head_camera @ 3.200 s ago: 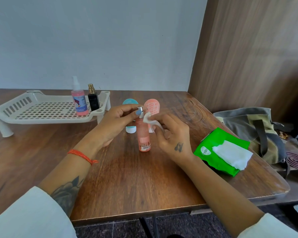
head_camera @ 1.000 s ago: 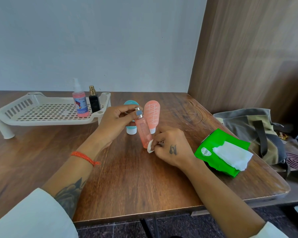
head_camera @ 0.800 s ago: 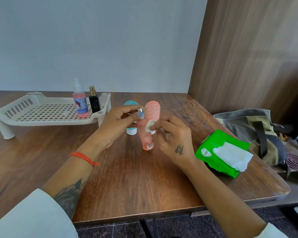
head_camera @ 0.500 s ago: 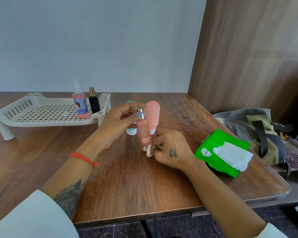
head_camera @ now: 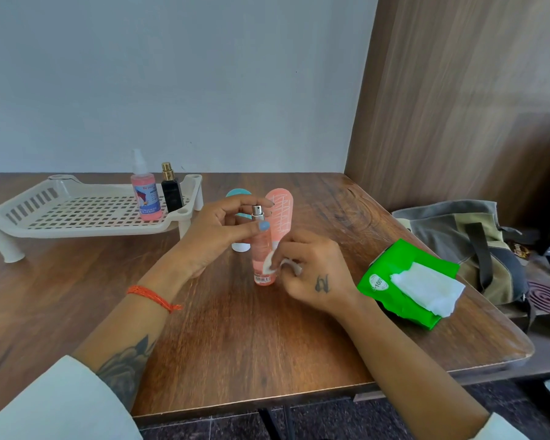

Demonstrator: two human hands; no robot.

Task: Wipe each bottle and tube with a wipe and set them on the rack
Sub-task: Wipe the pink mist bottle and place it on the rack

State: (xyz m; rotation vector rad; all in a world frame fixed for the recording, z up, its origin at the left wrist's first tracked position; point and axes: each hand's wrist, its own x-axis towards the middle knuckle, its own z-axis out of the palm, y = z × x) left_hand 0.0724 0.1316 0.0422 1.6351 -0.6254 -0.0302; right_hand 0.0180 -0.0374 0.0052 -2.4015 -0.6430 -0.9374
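peach bottle (head_camera: 262, 249) | white wipe (head_camera: 270, 265) | green pack (head_camera: 404, 281) | cream rack (head_camera: 77, 214)

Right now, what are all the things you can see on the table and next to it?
rack: 1, cream, back left of the table
spray bottle: 1, pink with clear cap, upright on the rack's right end
dark bottle: 1, black with gold top, upright on the rack beside the spray bottle
peach bottle: 1, peach with silver nozzle, upright at table centre, held
wipe: 1, white, folded, pressed on the peach bottle
pink tube: 1, standing behind the peach bottle
teal tube: 1, white cap down, mostly hidden
wipe pack: 1, green, right side, a white wipe sticking out
bag: 1, grey and olive, right of the table
table: 1, brown wood
left hand: grips the bottle's top
right hand: pinches the wipe
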